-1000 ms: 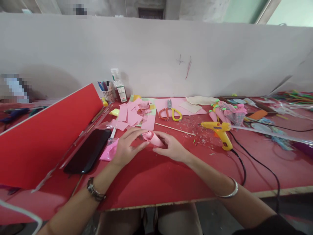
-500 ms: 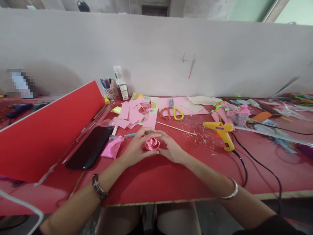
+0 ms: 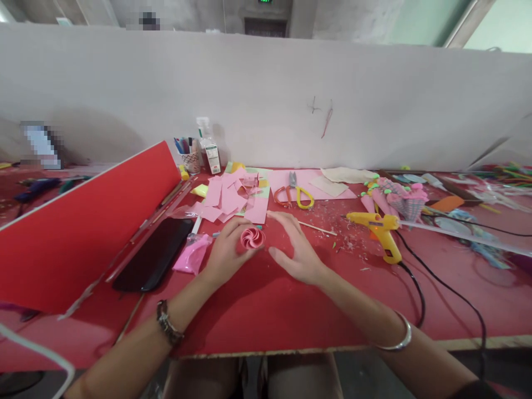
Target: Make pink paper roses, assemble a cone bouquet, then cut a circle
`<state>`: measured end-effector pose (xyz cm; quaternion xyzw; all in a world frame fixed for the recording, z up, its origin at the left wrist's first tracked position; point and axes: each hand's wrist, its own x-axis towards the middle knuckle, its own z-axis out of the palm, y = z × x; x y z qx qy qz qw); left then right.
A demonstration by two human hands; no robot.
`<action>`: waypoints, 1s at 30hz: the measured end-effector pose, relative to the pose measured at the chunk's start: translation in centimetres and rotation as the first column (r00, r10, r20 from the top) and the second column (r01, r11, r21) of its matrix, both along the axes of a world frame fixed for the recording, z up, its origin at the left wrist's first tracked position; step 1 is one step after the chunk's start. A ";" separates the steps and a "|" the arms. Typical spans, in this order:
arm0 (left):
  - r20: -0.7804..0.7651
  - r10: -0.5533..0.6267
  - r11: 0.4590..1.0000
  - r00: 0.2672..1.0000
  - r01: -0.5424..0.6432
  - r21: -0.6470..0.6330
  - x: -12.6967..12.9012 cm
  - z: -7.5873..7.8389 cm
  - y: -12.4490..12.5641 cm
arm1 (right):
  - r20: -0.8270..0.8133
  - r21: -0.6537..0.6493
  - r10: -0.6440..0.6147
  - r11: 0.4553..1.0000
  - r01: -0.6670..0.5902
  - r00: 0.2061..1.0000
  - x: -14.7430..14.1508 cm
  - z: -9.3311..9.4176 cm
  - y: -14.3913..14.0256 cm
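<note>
My left hand [image 3: 230,247] is closed around a pink paper roll [image 3: 252,238], whose curled layers form a swirl facing up toward me. To its right, my right hand [image 3: 300,250] is apart from the roll, thumb and fingers spread with nothing between them. Just behind the hands lies a heap of cut pink paper pieces [image 3: 226,194]. A pair of scissors [image 3: 294,191] with one orange and one yellow handle rests beyond my right hand. Near my left wrist is a small bag of pink material [image 3: 192,254].
A black phone [image 3: 153,255] and a leaning red board [image 3: 91,221] are on the left. On the right, a yellow glue gun [image 3: 376,230] trails a black cord. Pink cones [image 3: 399,197], a pen cup [image 3: 190,159] and a bottle [image 3: 211,152] stand at the back of the red table [image 3: 257,316].
My right hand has let go of the paper roll and moved right, its fingers opening. The roll stays in my left hand, its layers now showing as an even swirl. The view has tilted slightly up.
</note>
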<state>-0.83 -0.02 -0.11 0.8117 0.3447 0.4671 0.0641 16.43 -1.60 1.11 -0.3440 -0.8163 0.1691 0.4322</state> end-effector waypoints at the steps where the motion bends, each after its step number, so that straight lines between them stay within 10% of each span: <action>1: -0.014 0.008 1.000 1.000 -0.008 -0.026 0.1 0.0 0.0 | 0.019 0.042 0.005 0.999 -0.006 1.000 0.0 0.1 -0.2; 12: 0.016 -0.153 0.917 0.988 0.148 -0.371 0.5 -0.5 -0.6 | 0.062 0.259 0.010 0.966 -0.025 0.998 -0.5 -0.1 -0.8; 30: 0.012 -0.168 0.928 0.986 0.163 -0.334 0.1 0.1 -0.3 | -0.090 0.202 0.039 0.979 -0.020 0.995 -0.8 0.4 -1.2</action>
